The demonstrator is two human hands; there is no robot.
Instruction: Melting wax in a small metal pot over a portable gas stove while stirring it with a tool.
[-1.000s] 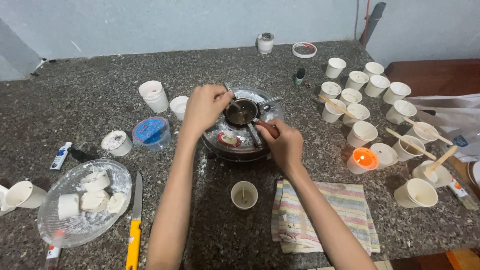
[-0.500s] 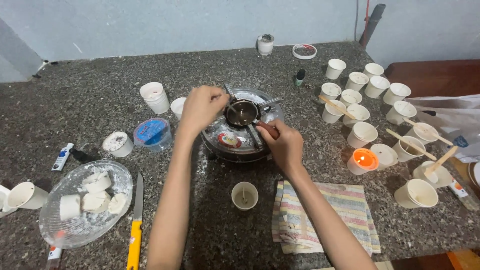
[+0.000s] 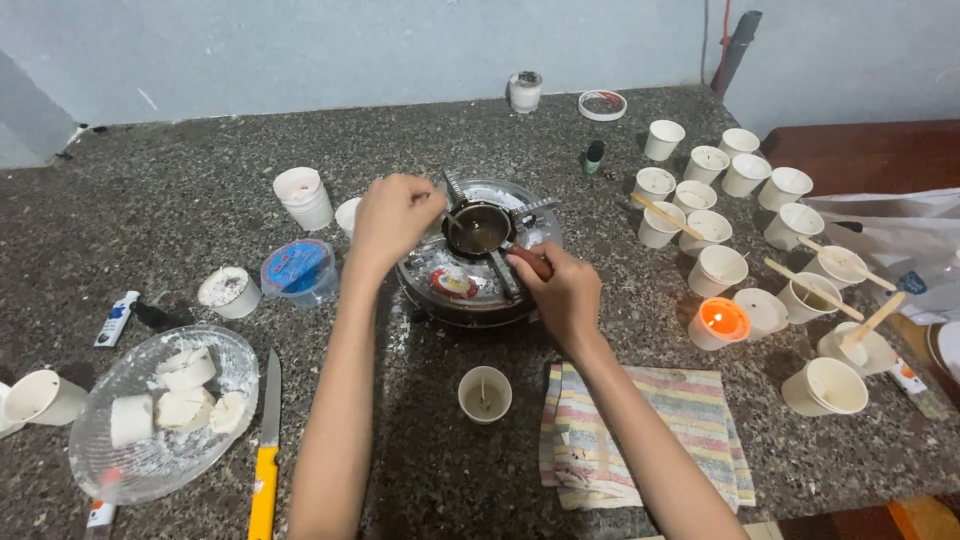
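Observation:
A small metal pot [image 3: 479, 227] of dark liquid sits on a round burner [image 3: 470, 262] at the middle of the stone table. My right hand [image 3: 560, 290] grips the pot's reddish handle at the burner's near right side. My left hand [image 3: 392, 213] pinches a thin metal stirrer whose tip dips into the pot from the left. A small paper cup with an upright wick [image 3: 485, 393] stands in front of the burner, between my forearms.
Many white paper cups [image 3: 723, 268], some with wooden sticks, crowd the right side beside a lit orange candle [image 3: 718, 322]. A striped cloth [image 3: 650, 432] lies near right. Left: a glass plate of white wax chunks [image 3: 150, 411], a yellow-handled knife [image 3: 264, 460], a blue-lidded tub [image 3: 297, 268].
My left hand has shifted slightly leftward with the stirrer in the pot. The camera view has drifted a little; my right hand keeps its grip on the handle.

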